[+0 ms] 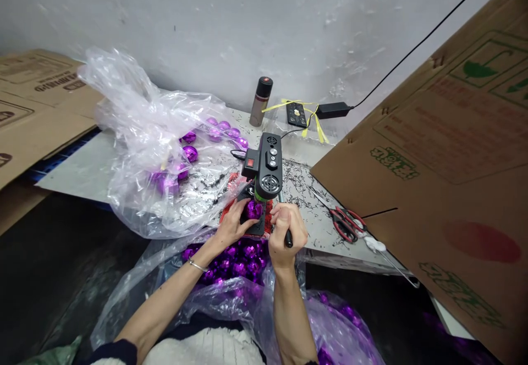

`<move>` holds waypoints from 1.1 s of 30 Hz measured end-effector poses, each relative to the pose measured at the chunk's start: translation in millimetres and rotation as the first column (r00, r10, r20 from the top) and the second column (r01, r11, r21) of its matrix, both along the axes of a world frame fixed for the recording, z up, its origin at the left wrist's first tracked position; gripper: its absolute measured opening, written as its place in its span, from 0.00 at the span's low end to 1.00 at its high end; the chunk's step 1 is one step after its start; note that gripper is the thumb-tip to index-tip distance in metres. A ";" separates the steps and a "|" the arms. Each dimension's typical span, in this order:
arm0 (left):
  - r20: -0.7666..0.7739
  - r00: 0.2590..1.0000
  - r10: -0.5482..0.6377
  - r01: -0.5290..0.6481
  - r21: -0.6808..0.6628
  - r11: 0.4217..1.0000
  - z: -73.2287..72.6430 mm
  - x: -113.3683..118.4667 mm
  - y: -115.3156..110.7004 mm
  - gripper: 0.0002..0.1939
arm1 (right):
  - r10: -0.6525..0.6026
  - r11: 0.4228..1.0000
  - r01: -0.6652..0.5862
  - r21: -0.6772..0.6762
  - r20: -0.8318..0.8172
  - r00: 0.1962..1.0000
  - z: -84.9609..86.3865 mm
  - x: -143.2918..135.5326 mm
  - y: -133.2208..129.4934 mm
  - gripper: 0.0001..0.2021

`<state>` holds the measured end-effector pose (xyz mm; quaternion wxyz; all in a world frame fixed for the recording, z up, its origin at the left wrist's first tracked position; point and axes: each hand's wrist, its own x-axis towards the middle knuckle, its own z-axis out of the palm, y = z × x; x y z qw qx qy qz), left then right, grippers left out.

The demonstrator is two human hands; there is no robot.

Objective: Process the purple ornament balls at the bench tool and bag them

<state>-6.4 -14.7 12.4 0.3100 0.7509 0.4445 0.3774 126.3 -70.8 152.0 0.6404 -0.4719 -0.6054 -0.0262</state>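
A small black bench machine [271, 161] with a red switch stands on the table. Under its head sits a shiny purple mirror ball [253, 209], on a dark base over a red mat [226, 211]. My left hand [233, 222] has thumb and fingers curled about the ball from the left. My right hand [287, 230] is closed in a fist around a black lever handle [288, 238], whose end sticks out below. Just below the table edge, several purple mirror balls [241, 267] fill a clear plastic bag in front of me.
Left on the table, a clear bag [136, 150] holds more purple balls [190, 153]. Behind the machine are a spray can [260, 101] and a black power adapter [333, 110]. Red-handled scissors [346, 225] lie beside a big cardboard box [445, 161]. Black scraps litter the tabletop.
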 end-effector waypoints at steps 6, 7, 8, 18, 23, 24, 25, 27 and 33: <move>-0.039 0.999 -0.033 0.033 -0.012 0.999 11.8 -11.6 -5.7 0.30 | -0.019 1.000 0.019 -0.004 0.023 1.000 -1.0 0.9 -0.7 0.15; -0.059 0.997 -0.038 0.038 -0.016 0.999 14.0 -11.1 -4.9 0.30 | -0.022 1.000 0.022 -0.004 0.024 0.999 -1.1 1.0 -0.9 0.15; -0.083 0.996 -0.040 0.039 -0.019 0.999 16.1 -9.6 -3.5 0.30 | -0.024 1.000 0.024 -0.005 0.027 0.999 -1.1 1.0 -1.1 0.15; -0.014 0.999 0.047 -0.048 -0.041 0.998 -1.2 8.4 6.4 0.32 | -0.015 1.000 0.015 0.003 0.041 0.999 0.5 0.3 -2.6 0.15; -0.004 1.000 0.014 -0.014 -0.055 0.998 -7.3 3.8 6.5 0.33 | -0.015 1.000 0.014 0.013 0.038 0.999 -1.5 -0.3 -2.7 0.15; -0.007 1.000 0.004 -0.004 -0.058 0.998 -6.7 2.5 7.1 0.33 | -0.015 1.000 0.014 0.016 0.043 0.999 -2.0 -0.2 -2.7 0.15; -0.009 1.000 -0.004 0.004 -0.057 0.998 -6.0 1.4 7.8 0.33 | -0.016 1.000 0.015 0.017 0.046 0.999 -2.6 -0.3 -2.7 0.15; -0.008 1.000 -0.018 0.018 -0.047 0.999 -4.8 0.0 8.7 0.33 | -0.023 1.000 0.022 0.017 0.050 0.999 -4.2 -0.5 -2.9 0.15; 0.011 0.999 -0.033 0.033 0.004 0.999 -7.7 1.0 8.3 0.32 | -0.069 0.997 0.068 0.026 0.038 0.997 -22.8 -1.9 -3.2 0.16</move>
